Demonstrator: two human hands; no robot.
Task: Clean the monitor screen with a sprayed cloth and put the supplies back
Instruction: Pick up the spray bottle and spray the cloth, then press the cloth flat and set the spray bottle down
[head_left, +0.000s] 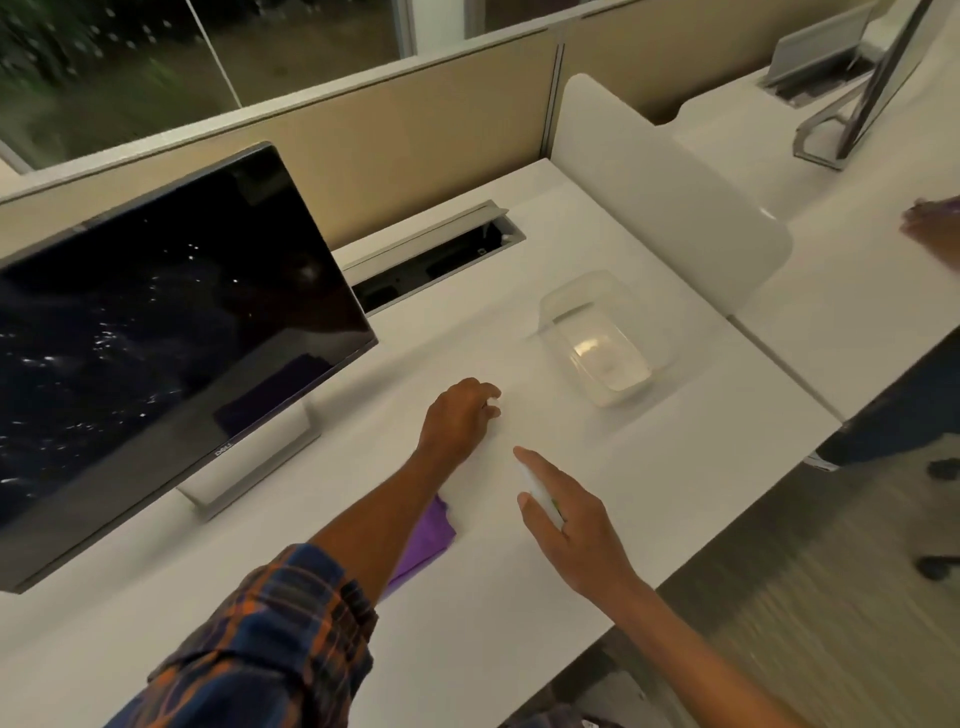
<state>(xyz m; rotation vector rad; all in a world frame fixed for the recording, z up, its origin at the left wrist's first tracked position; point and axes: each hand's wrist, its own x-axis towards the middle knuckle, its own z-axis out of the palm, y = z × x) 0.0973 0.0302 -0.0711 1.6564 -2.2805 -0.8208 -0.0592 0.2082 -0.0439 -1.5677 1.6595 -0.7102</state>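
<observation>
**Both hands over the desk, spray bottle in the right**

The monitor (166, 332) stands on the white desk (519, 623), its dark screen speckled with bright spots. To the monitor's right, the left hand (460, 415) hovers low over the desk with fingers curled loosely inward, gripping nothing that can be seen. Further right and nearer the desk's front edge, the right hand (569, 525) wraps a small white spray bottle (543, 499), index finger stretched along it; blur hides the bottle's details. The purple cloth (428, 535) lies on the desk just in front of the monitor's stand (249, 467), partly hidden under the left forearm. A clear plastic container (605, 338) sits well to the monitor's right, beyond both hands.
</observation>
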